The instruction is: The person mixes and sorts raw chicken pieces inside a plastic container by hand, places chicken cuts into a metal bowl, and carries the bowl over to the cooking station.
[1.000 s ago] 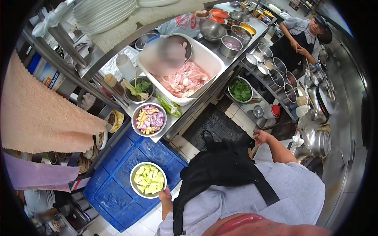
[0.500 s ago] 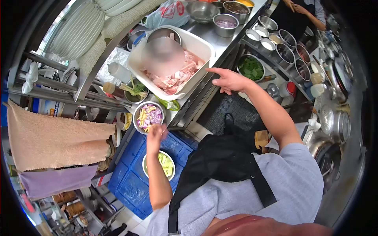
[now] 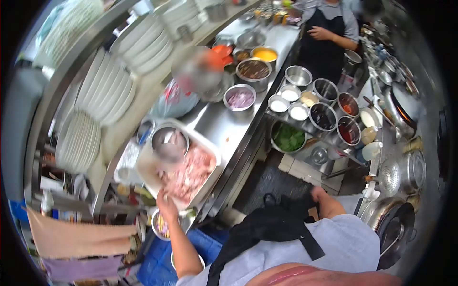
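My left hand [image 3: 167,206] is at the lower corner of a white tub [image 3: 215,164], its slightly blurred fingers stretched out with nothing visible in them. Whether it touches the rim I cannot tell. Inside the tub lies raw pink meat [image 3: 188,174], together with a metal bowl [image 3: 170,144]. Just below that hand, partly covered by it, is a bowl of sliced purple onion and yellow strips [image 3: 161,225]. My right hand [image 3: 318,194] is low beside the black apron [image 3: 260,231]; its fingers are blurred and mostly hidden.
Steel counter [image 3: 214,124] holds a bowl of chopped purple onion [image 3: 240,98] and a plastic bag [image 3: 174,100]. On the right are several seasoning bowls [image 3: 299,110] above leafy greens [image 3: 288,137]. Another person [image 3: 329,33] stands at the back. A blue crate [image 3: 160,264] lies below.
My right hand has drawn back from beside the tub to my body, no longer pointing. My left hand has gone from the onion bowl to the tub's corner. The view has shifted.
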Motion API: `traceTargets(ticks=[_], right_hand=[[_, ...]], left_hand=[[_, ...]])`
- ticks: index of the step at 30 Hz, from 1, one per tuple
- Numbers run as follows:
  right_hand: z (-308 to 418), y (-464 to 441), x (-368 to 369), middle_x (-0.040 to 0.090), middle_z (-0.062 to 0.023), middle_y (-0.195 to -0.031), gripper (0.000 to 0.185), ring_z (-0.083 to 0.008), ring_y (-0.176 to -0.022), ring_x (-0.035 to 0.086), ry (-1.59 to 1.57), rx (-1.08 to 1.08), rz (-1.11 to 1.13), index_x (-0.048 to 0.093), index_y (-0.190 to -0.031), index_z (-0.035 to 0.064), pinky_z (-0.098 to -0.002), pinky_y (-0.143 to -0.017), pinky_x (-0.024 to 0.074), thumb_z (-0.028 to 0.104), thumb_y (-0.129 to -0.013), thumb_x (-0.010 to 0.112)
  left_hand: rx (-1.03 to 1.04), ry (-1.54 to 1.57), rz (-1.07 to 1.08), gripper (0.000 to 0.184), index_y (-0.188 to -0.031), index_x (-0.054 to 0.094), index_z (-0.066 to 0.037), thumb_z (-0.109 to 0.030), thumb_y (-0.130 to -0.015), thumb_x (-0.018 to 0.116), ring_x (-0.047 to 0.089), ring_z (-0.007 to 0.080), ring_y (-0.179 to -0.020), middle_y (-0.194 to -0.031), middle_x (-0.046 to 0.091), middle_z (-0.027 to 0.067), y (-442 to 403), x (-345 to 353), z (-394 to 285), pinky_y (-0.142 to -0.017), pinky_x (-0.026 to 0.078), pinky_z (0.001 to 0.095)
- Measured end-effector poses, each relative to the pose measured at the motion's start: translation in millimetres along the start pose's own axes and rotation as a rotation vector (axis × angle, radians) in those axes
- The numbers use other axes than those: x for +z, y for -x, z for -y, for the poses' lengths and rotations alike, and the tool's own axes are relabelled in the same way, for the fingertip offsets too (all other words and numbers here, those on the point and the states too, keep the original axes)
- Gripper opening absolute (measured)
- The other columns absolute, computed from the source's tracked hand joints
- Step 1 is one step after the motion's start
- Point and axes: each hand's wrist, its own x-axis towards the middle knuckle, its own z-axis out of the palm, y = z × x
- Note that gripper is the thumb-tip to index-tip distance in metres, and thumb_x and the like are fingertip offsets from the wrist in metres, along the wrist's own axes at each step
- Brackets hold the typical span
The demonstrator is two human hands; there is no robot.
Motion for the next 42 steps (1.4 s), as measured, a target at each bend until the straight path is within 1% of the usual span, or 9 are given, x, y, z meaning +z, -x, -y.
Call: traceTargets(ticks=[3, 6, 10, 18, 30, 34, 38, 41, 42], right_hand=[[-56.2, 72.6, -28.2, 0.07, -0.0127, -0.081, 0.027, -0.0261, -0.065, 0.067, -0.403, 0.625, 0.259, 0.066, -0.109, 0.0038, -0.0413, -0.06, 0.0542, 0.021, -0.089, 0.059], [-67.9, 96.7, -41.5, 0.07, -0.011, -0.081, 0.02, -0.0248, -0.064, 0.069, -0.684, 0.846, 0.248, 0.066, -0.101, 0.0049, -0.0412, -0.057, 0.0549, 0.019, -0.089, 0.057], [-40.9, 72.4, -42.1, 0.071, -0.0086, -0.081, 0.014, -0.023, -0.063, 0.071, -0.886, 0.764, 0.175, 0.066, -0.09, 0.0065, -0.0411, -0.053, 0.0558, 0.017, -0.089, 0.056], [88.8, -26.4, -98.8, 0.068, -0.0096, -0.088, 0.032, -0.0189, -0.069, 0.065, -0.955, 0.116, 0.226, 0.056, -0.128, 0.008, -0.0355, -0.056, 0.0526, 0.014, -0.097, 0.055], [3.8, 16.2, -88.0, 0.068, -0.0119, -0.084, 0.029, -0.0234, -0.064, 0.067, -0.932, 0.596, 0.199, 0.06, -0.118, 0.0096, -0.04, -0.053, 0.0523, 0.017, -0.091, 0.051], [-36.8, 8.7, -44.9, 0.067, -0.0111, -0.084, 0.027, -0.0244, -0.065, 0.067, -1.268, 0.629, 0.416, 0.059, -0.117, 0.0104, -0.0419, -0.054, 0.0523, 0.016, -0.092, 0.052], [31.7, 25.0, -81.4, 0.068, -0.0112, -0.086, 0.024, -0.0253, -0.067, 0.067, -0.875, 0.452, 0.207, 0.06, -0.116, 0.0106, -0.0424, -0.056, 0.0537, 0.017, -0.093, 0.056], [43.8, 18.1, -92.2, 0.065, -0.0079, -0.086, 0.025, -0.0225, -0.066, 0.063, -0.871, 0.449, 0.137, 0.061, -0.117, 0.0102, -0.0397, -0.055, 0.0532, 0.015, -0.093, 0.055], [37.1, 5.7, -85.2, 0.065, -0.0084, -0.085, 0.025, -0.0219, -0.065, 0.062, -0.974, 0.379, 0.108, 0.06, -0.118, 0.0101, -0.0385, -0.054, 0.0525, 0.016, -0.094, 0.055]], left_hand=[[0.001, -0.016, -0.023, 0.028, -0.114, 0.063, 0.0, 0.001, -0.086, 0.058, 0.054, 0.0336, -0.122, -0.127, 0.062, 0.0166, -3.5, 2.3, -3.6, -0.108, 0.037, 0.0408], [0.039, 0.012, -0.048, 0.019, -0.101, 0.063, 0.001, 0.003, -0.084, 0.056, 0.055, 0.0338, -0.121, -0.126, 0.063, 0.0166, -2.5, 6.2, -0.2, -0.107, 0.038, 0.0417], [-0.012, 0.023, -0.046, 0.019, -0.099, 0.063, 0.001, 0.005, -0.082, 0.054, 0.056, 0.0343, -0.12, -0.127, 0.063, 0.0164, -7.3, 9.0, 1.1, -0.106, 0.039, 0.0428], [-0.031, -0.042, -0.028, 0.018, -0.1, 0.066, -0.002, 0.001, -0.084, 0.058, 0.057, 0.033, -0.116, -0.121, 0.066, 0.0147, -1.9, 1.5, -12.6, -0.104, 0.041, 0.0408], [-0.063, 0.015, -0.064, 0.011, -0.091, 0.067, -0.002, 0.002, -0.083, 0.059, 0.061, 0.0315, -0.109, -0.111, 0.069, 0.0145, -3.0, 1.4, -17.5, -0.1, 0.044, 0.0402], [-0.064, -0.027, -0.03, 0.013, -0.094, 0.068, -0.003, -0.002, -0.086, 0.058, 0.061, 0.0308, -0.11, -0.112, 0.07, 0.0132, -4.1, -0.1, -18.0, -0.1, 0.044, 0.0397], [-0.08, -0.122, 0.017, 0.021, -0.101, 0.07, -0.004, -0.002, -0.082, 0.06, 0.063, 0.0316, -0.106, -0.108, 0.071, 0.0135, -8.8, -0.1, -10.6, -0.097, 0.047, 0.0389], [-0.534, 0.223, 0.115, 0.028, -0.109, 0.068, -0.003, -0.015, -0.084, 0.067, 0.067, 0.0286, -0.102, -0.107, 0.071, 0.0168, -52.7, 4.2, -18.3, -0.09, 0.049, 0.0353], [-0.281, 0.054, 0.124, 0.034, -0.113, 0.066, 0.0, -0.021, -0.086, 0.067, 0.067, 0.0248, -0.101, -0.104, 0.071, 0.0168, -68.3, 4.9, -12.9, -0.089, 0.05, 0.0345]])
